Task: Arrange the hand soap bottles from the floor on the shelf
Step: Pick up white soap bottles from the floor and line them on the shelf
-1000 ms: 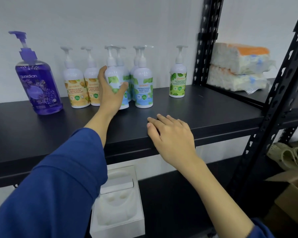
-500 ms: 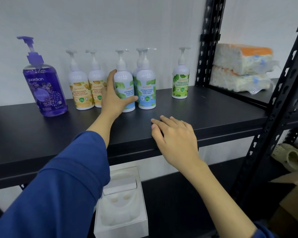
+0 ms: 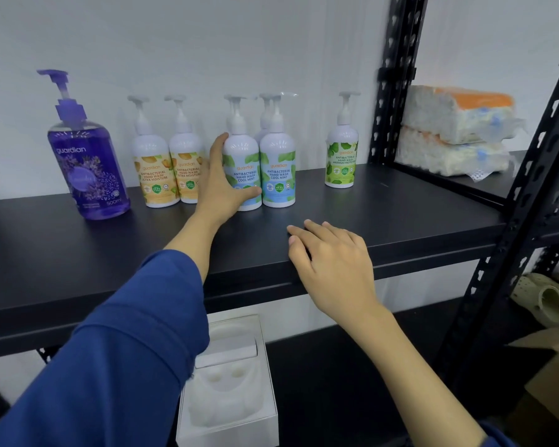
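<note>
One upright cool mint bottle (image 3: pixel 243 175) on the black shelf (image 3: pixel 384 214), touching a second cool mint bottle (image 3: pixel 278 175), is gripped by the left hand (image 3: pixel 221 185), thumb and fingers curled round it. The right hand (image 3: pixel 333 262) is rested at the shelf's front edge, fingers lightly bent and together. Two orange-labelled bottles (image 3: pixel 168 175) are stood just left.

Left hand (image 3: pixel 221 183) reaches forward with fingers curled in a grip; right hand (image 3: pixel 333 264) rests flat, fingers relaxed.

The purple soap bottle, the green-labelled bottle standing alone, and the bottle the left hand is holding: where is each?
Purple soap bottle (image 3: pixel 89 175): head view, on its label.
Green-labelled bottle (image 3: pixel 341 166): head view, on its label.
Held mint bottle (image 3: pixel 244 156): head view, on its upper body.
</note>
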